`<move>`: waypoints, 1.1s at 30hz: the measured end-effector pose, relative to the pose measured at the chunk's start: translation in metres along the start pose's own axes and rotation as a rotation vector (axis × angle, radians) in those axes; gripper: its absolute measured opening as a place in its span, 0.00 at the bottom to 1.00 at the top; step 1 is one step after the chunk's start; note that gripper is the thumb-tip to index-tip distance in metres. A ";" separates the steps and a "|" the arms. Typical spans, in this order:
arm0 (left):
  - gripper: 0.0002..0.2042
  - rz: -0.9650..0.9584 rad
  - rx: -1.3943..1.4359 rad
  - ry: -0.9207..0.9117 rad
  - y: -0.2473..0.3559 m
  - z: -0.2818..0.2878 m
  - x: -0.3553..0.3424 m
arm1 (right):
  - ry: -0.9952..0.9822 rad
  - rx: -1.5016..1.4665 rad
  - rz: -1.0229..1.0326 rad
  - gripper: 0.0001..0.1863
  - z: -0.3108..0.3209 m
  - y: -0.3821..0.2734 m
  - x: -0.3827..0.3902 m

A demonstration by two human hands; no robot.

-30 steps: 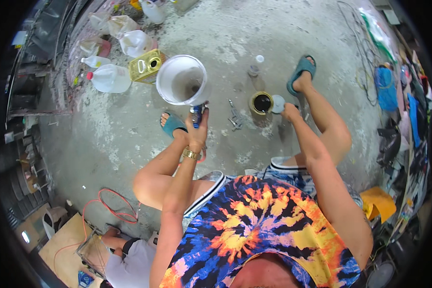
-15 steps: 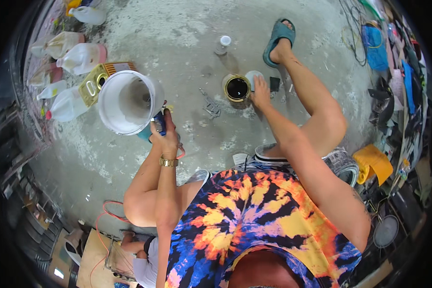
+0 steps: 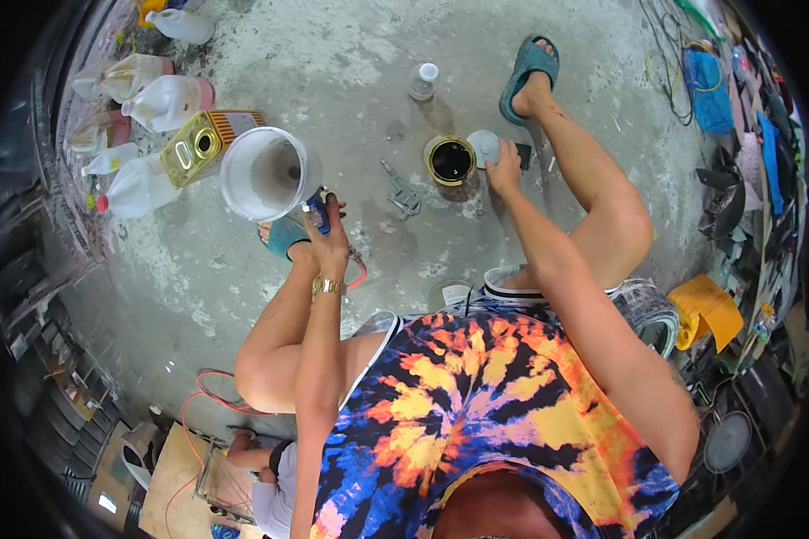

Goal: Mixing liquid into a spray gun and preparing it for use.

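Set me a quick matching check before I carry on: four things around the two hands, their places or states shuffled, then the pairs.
1. Round, open gold metal tin
2. Flat, round pale-grey disc
3. Large, round whitish plastic cup
4. Small clear plastic bottle

A. At the right hand
B. Beyond the tin, topped by a white cap
C. Holding dark liquid
D. By the blue tool in the left hand

Pairs: 1-C, 2-A, 3-D, 4-B

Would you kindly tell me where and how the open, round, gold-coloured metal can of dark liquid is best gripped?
I would grip the can around its outer wall, below the rim, from the person's left: the pale grey disc and right hand sit close on its right. Its round shape suits a wrapped hand; its open top suggests keeping it upright.
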State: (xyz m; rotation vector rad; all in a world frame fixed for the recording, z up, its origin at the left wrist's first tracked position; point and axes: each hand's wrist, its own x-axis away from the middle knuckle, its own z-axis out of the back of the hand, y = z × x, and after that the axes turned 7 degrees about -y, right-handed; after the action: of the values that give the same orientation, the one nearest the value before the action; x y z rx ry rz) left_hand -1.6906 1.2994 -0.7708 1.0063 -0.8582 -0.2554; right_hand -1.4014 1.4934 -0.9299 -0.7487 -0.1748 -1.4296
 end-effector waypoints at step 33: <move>0.31 -0.142 -0.341 -0.009 -0.191 -0.037 0.013 | -0.397 0.200 0.917 0.57 0.049 -0.197 0.098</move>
State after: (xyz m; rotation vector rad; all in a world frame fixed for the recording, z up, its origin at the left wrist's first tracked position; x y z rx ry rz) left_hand -1.6191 1.2128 -0.9306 0.7468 -0.7220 -0.5097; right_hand -1.5523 1.4482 -0.7690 -0.7908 -0.2346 -0.3825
